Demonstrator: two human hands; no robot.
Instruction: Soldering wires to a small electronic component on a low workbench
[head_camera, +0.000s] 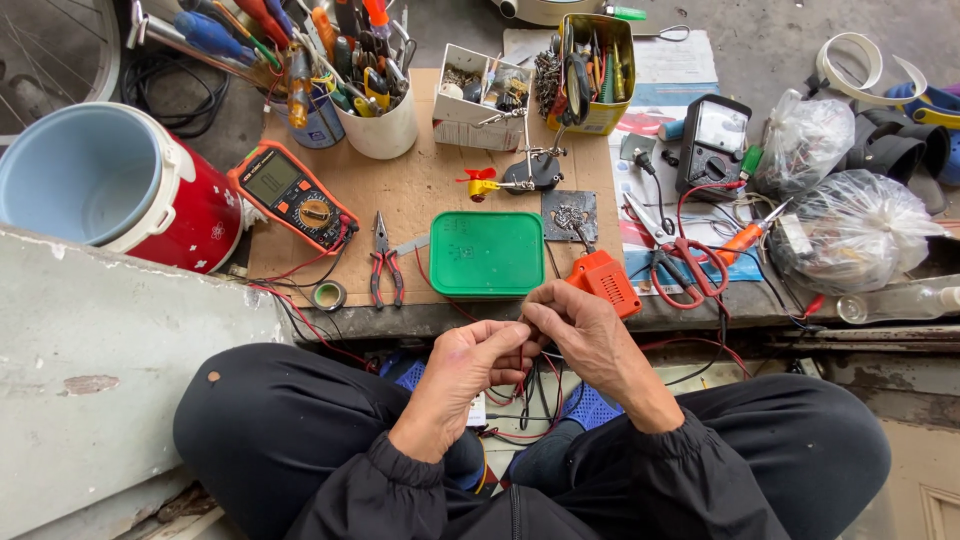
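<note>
My left hand (462, 372) and my right hand (583, 335) meet just below the bench edge, above my lap. Both pinch thin red and black wires (519, 385) between the fingertips; the wires hang down between my knees. Directly beyond my hands lies a green square plastic lid (486, 253). An orange soldering tool (604, 281) rests right of it, close to my right hand. Small red-handled pliers (385, 266) lie left of the lid.
An orange multimeter (290, 195) and a red and blue pot (112, 187) sit at left. Cups of screwdrivers (372, 95), a parts box (478, 90), a yellow tin (592, 72), a black analogue meter (712, 143), red scissors (682, 262) and plastic bags (852, 225) crowd the bench.
</note>
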